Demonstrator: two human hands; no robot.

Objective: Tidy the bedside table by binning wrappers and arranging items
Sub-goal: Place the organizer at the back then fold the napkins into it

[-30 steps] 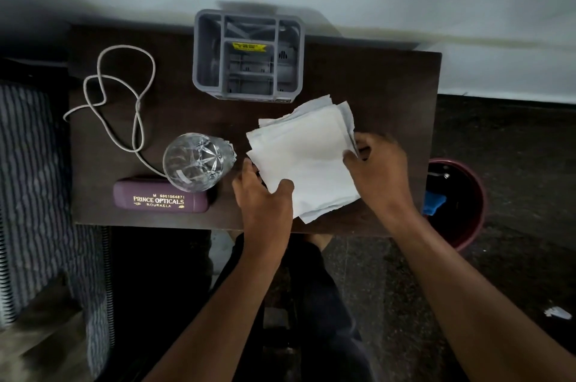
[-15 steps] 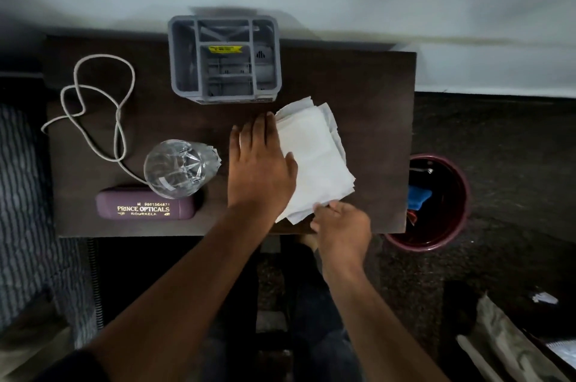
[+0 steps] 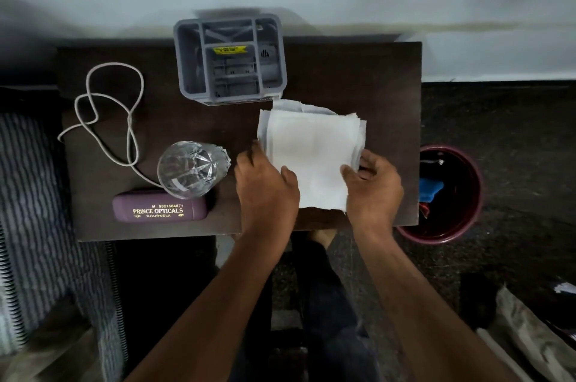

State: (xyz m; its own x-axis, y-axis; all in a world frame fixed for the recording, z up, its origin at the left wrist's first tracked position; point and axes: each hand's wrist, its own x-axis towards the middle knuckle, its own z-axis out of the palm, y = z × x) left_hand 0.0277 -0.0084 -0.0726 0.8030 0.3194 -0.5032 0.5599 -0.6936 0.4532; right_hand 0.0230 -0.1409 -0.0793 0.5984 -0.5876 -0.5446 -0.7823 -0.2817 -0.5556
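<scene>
A stack of white paper napkins (image 3: 311,151) lies on the dark brown bedside table (image 3: 386,76), squared up just in front of the grey plastic organiser (image 3: 230,59). My left hand (image 3: 265,191) grips the stack's left edge, thumb on top. My right hand (image 3: 372,186) pinches the stack's right edge near its front corner. To the left, a clear cut-glass tumbler (image 3: 190,169) stands beside a purple spectacle case (image 3: 160,210) marked PRINCE OPTICALS. A white cable (image 3: 109,113) loops over the table's left part.
A maroon bin (image 3: 452,194) stands on the floor right of the table, with blue and other scraps inside. A striped mattress (image 3: 34,194) borders the table's left side. The wall runs behind the table. My legs are under the front edge.
My left hand has slid from flat on the napkins to gripping their left edge. My right hand moved from the front corner up to the right edge. The stack now lies squarer.
</scene>
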